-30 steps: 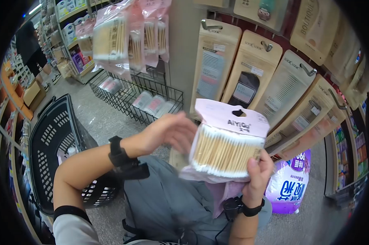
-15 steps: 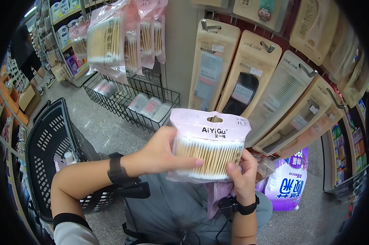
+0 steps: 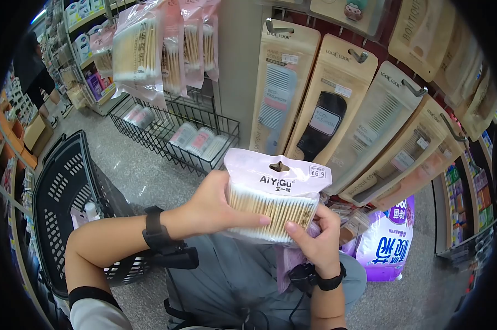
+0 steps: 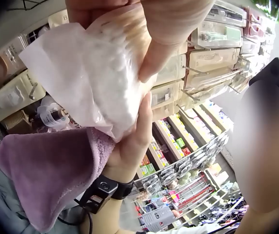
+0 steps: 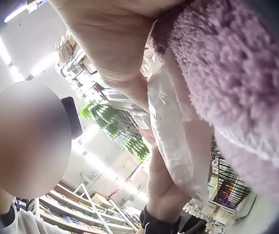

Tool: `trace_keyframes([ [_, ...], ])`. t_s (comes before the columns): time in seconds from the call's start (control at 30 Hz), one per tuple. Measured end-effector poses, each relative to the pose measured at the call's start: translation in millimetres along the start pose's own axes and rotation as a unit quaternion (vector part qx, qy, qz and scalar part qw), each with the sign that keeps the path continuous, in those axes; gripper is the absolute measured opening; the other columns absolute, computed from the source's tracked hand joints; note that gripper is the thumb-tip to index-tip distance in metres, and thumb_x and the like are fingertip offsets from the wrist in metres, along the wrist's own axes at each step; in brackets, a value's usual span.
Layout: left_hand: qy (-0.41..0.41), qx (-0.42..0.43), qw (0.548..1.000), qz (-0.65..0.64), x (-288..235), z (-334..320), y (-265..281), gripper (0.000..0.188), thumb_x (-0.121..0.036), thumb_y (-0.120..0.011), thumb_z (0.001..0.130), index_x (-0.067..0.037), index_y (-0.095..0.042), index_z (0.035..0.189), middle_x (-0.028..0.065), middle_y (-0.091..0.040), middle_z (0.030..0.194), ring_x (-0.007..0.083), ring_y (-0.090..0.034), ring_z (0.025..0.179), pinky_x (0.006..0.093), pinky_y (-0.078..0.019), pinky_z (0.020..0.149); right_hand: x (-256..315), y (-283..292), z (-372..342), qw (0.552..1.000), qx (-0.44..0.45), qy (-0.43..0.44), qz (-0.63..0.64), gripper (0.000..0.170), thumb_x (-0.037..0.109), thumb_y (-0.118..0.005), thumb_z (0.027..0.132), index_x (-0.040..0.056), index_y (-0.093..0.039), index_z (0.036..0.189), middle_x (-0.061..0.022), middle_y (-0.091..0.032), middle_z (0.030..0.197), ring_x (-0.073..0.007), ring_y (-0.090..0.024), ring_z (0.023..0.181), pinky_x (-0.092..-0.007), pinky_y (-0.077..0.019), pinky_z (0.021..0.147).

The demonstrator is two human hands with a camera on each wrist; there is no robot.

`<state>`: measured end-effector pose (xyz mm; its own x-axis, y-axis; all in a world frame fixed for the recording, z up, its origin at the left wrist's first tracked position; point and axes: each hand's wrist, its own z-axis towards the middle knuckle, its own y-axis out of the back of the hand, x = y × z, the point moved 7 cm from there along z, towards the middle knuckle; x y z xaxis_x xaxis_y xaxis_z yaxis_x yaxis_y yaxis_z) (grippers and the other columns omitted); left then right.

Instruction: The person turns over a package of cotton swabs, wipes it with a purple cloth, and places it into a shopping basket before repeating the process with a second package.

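A pink-topped bag of cotton swabs (image 3: 270, 212), printed AiYiGu with a ¥6.9 tag, is held upright in front of the lap by both hands. My left hand (image 3: 212, 206) grips its left side, thumb lying across the front and fingers hidden behind. The right hand (image 3: 321, 239) holds the lower right corner, its thumb pressed on the front. A purple fluffy cloth (image 3: 287, 264) hangs below the bag at the right hand; the left wrist view shows the cloth (image 4: 52, 170) beside that hand's palm. Close up in the right wrist view, the bag's clear bottom (image 5: 166, 126) faces the camera.
More cotton swab bags (image 3: 141, 49) hang above a wire basket (image 3: 204, 151) holding small tubs. Packaged combs (image 3: 281, 99) hang on hooks ahead. A black shopping basket (image 3: 61, 192) stands at left, a purple-and-white bag (image 3: 383, 247) on the floor at right. Someone in dark clothes (image 3: 31, 71) stands far left.
My left hand, loose beside the bag a second ago, has taken hold of its left side. The bag has moved left and slightly down, and the right hand with it.
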<state>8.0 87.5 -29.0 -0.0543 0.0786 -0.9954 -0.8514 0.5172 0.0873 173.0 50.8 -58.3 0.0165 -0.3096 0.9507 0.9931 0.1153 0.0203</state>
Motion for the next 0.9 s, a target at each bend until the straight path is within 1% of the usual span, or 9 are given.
trace_keyframes([
  [0.03, -0.004, 0.0, 1.0, 0.004, -1, 0, 0, 0.057, -0.006, -0.078, 0.066, 0.004, -0.051, 0.115, 0.0077, -0.06, 0.108, 0.0112, -0.056, 0.097, 0.0271, -0.0461, 0.086, 0, 1, 1, 1.0, 0.008, 0.009, -0.011, 0.027, 0.009, -0.068, 0.076, -0.0052, -0.06, 0.099, -0.0084, -0.065, 0.092, -0.0095, -0.059, 0.082, -0.0242, -0.0464, 0.075],
  [0.13, -0.011, 0.005, 1.0, 0.016, -4, -1, 1, 0.057, -0.005, -0.079, 0.066, 0.003, -0.051, 0.114, 0.0075, -0.06, 0.108, 0.0111, -0.056, 0.097, 0.0272, -0.0461, 0.086, 1, 3, 1, 0.996, -0.003, -0.015, 0.083, 0.026, 0.01, -0.067, 0.077, -0.0051, -0.06, 0.098, -0.0077, -0.065, 0.091, -0.009, -0.058, 0.082, -0.0241, -0.0462, 0.075],
  [0.2, -0.01, 0.012, 1.0, 0.023, -3, 0, 1, 0.056, -0.006, -0.079, 0.066, 0.003, -0.051, 0.114, 0.0072, -0.061, 0.108, 0.0111, -0.056, 0.097, 0.0272, -0.0461, 0.086, -1, 2, 0, 0.998, -0.001, -0.02, 0.058, 0.026, 0.011, -0.066, 0.078, -0.0052, -0.061, 0.098, -0.0073, -0.065, 0.091, -0.0088, -0.058, 0.082, -0.024, -0.046, 0.074],
  [0.33, -0.014, -0.013, 1.0, 0.017, -2, -1, 2, 0.053, -0.01, -0.079, 0.066, 0.004, -0.053, 0.11, 0.0097, -0.062, 0.105, 0.0142, -0.059, 0.096, 0.0285, -0.047, 0.085, -7, 1, -3, 0.998, 0.01, -0.045, 0.032, 0.026, 0.016, -0.063, 0.083, -0.0053, -0.061, 0.098, -0.007, -0.065, 0.09, -0.0085, -0.057, 0.082, -0.0235, -0.0454, 0.073],
  [0.5, -0.023, -0.026, 0.999, 0.007, -5, -1, 3, 0.054, -0.011, -0.08, 0.066, 0.004, -0.052, 0.111, 0.01, -0.061, 0.106, 0.0149, -0.059, 0.096, 0.0285, -0.0471, 0.085, -10, -1, -3, 0.998, 0.018, -0.036, 0.057, 0.031, 0.023, -0.06, 0.088, -0.0057, -0.061, 0.099, -0.007, -0.065, 0.09, -0.0084, -0.057, 0.081, -0.0228, -0.0449, 0.073],
  [0.6, -0.025, -0.005, 1.0, -0.014, -3, 1, 0, 0.052, -0.012, -0.078, 0.07, 0.003, -0.052, 0.112, 0.0101, -0.061, 0.107, 0.0146, -0.059, 0.096, 0.0284, -0.0474, 0.085, -12, -1, -3, 0.996, 0.008, -0.043, 0.084, 0.032, 0.025, -0.059, 0.088, -0.0056, -0.061, 0.099, -0.0068, -0.065, 0.089, -0.0085, -0.057, 0.08, -0.0227, -0.0445, 0.072],
  [0.7, 0.016, 0.001, 0.998, -0.066, -3, 0, -3, 0.045, -0.012, -0.072, 0.076, 0.003, -0.053, 0.113, 0.0103, -0.061, 0.107, 0.0136, -0.059, 0.096, 0.0278, -0.0478, 0.084, -14, 3, -3, 0.993, -0.023, -0.031, 0.112, 0.031, 0.024, -0.059, 0.088, -0.0055, -0.061, 0.098, -0.0067, -0.064, 0.089, -0.0084, -0.056, 0.08, -0.0225, -0.0441, 0.072],
  [0.8, 0.062, 0.005, 0.992, -0.113, 3, 1, 1, 0.038, -0.008, -0.066, 0.081, 0.004, -0.052, 0.114, 0.0097, -0.062, 0.105, 0.0117, -0.06, 0.093, 0.0258, -0.0486, 0.083, -10, 10, -2, 0.992, -0.048, -0.016, 0.112, 0.029, 0.022, -0.059, 0.088, -0.0056, -0.061, 0.098, -0.0069, -0.064, 0.089, -0.0084, -0.056, 0.08, -0.0223, -0.0438, 0.072],
  [0.9, 0.041, 0.011, 0.995, -0.086, -1, 0, 1, 0.035, -0.009, -0.063, 0.084, 0.005, -0.052, 0.113, 0.0103, -0.063, 0.104, 0.0118, -0.061, 0.091, 0.0255, -0.0498, 0.082, -8, 16, -3, 0.994, -0.054, 0.003, 0.095, 0.028, 0.02, -0.058, 0.088, -0.0061, -0.061, 0.099, -0.0073, -0.064, 0.09, -0.0088, -0.056, 0.08, -0.0224, -0.0438, 0.074],
])
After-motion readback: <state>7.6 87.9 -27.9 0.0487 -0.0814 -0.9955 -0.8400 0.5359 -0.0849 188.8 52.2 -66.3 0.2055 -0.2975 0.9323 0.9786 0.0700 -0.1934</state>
